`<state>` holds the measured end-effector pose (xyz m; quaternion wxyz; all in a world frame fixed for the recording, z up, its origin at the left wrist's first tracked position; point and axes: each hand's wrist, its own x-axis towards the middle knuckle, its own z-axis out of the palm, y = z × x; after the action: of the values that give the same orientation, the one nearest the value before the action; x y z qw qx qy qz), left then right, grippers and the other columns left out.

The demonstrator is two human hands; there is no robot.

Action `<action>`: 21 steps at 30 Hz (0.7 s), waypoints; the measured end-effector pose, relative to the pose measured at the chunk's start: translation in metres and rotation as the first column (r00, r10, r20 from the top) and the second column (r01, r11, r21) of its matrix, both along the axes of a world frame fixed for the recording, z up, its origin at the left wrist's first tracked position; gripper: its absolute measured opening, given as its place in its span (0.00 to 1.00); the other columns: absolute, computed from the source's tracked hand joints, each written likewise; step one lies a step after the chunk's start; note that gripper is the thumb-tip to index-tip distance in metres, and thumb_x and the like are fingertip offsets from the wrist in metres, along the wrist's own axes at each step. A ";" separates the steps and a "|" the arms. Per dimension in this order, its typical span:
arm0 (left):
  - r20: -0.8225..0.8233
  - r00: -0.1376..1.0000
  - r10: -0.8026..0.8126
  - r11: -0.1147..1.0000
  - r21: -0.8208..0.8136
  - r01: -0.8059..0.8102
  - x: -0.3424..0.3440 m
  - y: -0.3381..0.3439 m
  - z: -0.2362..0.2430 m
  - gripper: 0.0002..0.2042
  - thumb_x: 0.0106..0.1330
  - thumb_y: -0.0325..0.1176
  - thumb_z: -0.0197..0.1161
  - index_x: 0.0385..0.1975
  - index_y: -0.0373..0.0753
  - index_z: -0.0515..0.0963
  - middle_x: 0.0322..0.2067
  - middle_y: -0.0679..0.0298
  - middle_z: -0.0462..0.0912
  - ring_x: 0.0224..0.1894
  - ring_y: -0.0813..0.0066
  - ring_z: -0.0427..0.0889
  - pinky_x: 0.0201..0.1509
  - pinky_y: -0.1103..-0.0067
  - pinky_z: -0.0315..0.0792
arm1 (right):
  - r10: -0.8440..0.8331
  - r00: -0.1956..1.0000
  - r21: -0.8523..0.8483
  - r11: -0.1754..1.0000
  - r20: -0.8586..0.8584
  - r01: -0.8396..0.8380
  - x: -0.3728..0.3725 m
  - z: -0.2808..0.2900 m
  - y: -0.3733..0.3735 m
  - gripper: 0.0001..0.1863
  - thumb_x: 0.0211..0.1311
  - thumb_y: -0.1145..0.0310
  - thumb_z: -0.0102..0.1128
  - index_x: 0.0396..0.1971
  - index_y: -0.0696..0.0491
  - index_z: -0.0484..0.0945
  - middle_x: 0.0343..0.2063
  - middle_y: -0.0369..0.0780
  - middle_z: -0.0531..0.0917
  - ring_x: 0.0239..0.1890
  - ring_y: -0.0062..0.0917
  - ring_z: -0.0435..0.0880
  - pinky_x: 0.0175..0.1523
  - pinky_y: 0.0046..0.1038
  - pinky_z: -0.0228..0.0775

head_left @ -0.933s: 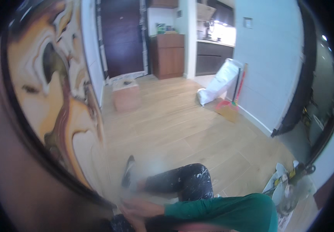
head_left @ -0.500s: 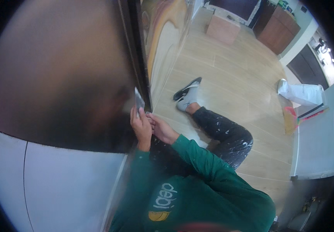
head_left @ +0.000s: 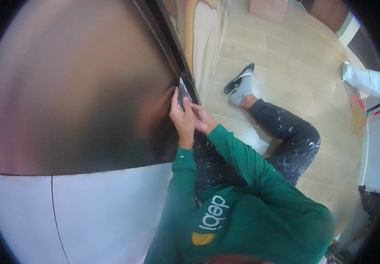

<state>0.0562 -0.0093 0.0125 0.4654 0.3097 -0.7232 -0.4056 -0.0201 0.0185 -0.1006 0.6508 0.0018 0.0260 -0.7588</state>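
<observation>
A flat grey putty knife (head_left: 182,90) with a pointed, shiny blade rests along the dark brown edge strip (head_left: 172,46) of a glossy brown panel (head_left: 80,92). My left hand (head_left: 182,118) is closed on it, thumb lying along its face and fingers on the panel side. My right hand (head_left: 204,119) is closed just beside the left, its fingers tucked behind the left hand. What the right fingers hold, if anything, is hidden. The panel mirrors a blurred reddish-brown reflection of my hands.
White cabinet fronts (head_left: 110,193) lie below the panel. A swirl-patterned marble surface (head_left: 207,39) stands beyond the strip. My paint-spattered leg (head_left: 282,127) stretches over the wood-look floor (head_left: 287,57). A white bag (head_left: 364,81) and a dustpan (head_left: 358,112) are at the right.
The whole view has shifted, so hands, panel and leg appear farther right and higher. Both hands keep together at the brown strip, with the putty knife still in the left.
</observation>
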 end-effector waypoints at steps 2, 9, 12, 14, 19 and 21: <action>-0.029 0.999 0.013 0.999 -0.052 -0.015 -0.004 -0.002 0.002 0.21 0.73 0.31 0.60 0.63 0.28 0.76 0.58 0.42 0.82 0.60 0.49 0.83 0.64 0.65 0.74 | 0.037 0.999 -0.056 0.998 -0.003 -0.037 0.000 -0.001 -0.004 0.19 0.80 0.64 0.51 0.62 0.57 0.75 0.60 0.47 0.81 0.62 0.37 0.80 0.71 0.40 0.69; -0.064 0.997 0.036 0.997 -0.062 -0.040 -0.013 -0.007 -0.004 0.18 0.74 0.25 0.58 0.61 0.27 0.78 0.58 0.48 0.84 0.60 0.58 0.83 0.66 0.69 0.72 | 0.086 0.991 -0.089 0.993 0.103 -0.077 -0.005 -0.001 -0.016 0.21 0.80 0.65 0.48 0.65 0.58 0.71 0.62 0.51 0.78 0.65 0.42 0.77 0.74 0.45 0.64; -0.073 0.997 0.033 0.996 -0.082 -0.039 -0.014 -0.008 -0.005 0.17 0.73 0.24 0.58 0.60 0.27 0.78 0.57 0.48 0.85 0.58 0.59 0.84 0.65 0.70 0.73 | 0.119 0.982 -0.177 0.980 0.144 -0.092 -0.006 -0.002 -0.016 0.21 0.80 0.65 0.47 0.65 0.59 0.69 0.63 0.52 0.78 0.66 0.44 0.76 0.75 0.46 0.62; -0.057 0.998 0.028 0.996 -0.086 -0.033 -0.014 -0.007 -0.002 0.17 0.73 0.23 0.58 0.59 0.27 0.79 0.57 0.48 0.85 0.58 0.59 0.85 0.64 0.69 0.74 | 0.127 0.980 -0.208 0.974 0.154 -0.093 -0.008 0.001 -0.016 0.21 0.80 0.65 0.46 0.65 0.60 0.69 0.63 0.53 0.77 0.67 0.44 0.76 0.75 0.46 0.62; 0.006 1.000 0.028 0.992 -0.120 -0.028 -0.015 -0.005 0.008 0.16 0.73 0.24 0.57 0.58 0.26 0.80 0.54 0.47 0.86 0.56 0.56 0.86 0.63 0.68 0.75 | -0.004 0.996 0.084 0.996 0.084 -0.003 -0.009 0.019 -0.012 0.21 0.81 0.66 0.44 0.65 0.62 0.67 0.64 0.54 0.76 0.67 0.46 0.75 0.76 0.46 0.61; 0.045 0.999 0.030 0.991 -0.133 -0.024 -0.015 -0.007 0.010 0.17 0.74 0.24 0.56 0.60 0.26 0.78 0.56 0.44 0.85 0.57 0.50 0.85 0.61 0.66 0.76 | 0.002 0.998 0.076 0.997 0.067 -0.007 -0.008 0.024 -0.011 0.21 0.81 0.66 0.44 0.66 0.62 0.66 0.64 0.54 0.76 0.67 0.46 0.75 0.76 0.46 0.61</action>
<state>0.0410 -0.0159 0.0220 0.4734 0.2974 -0.7548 -0.3430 -0.0277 0.0075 -0.0769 0.6526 0.0522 0.0331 -0.7552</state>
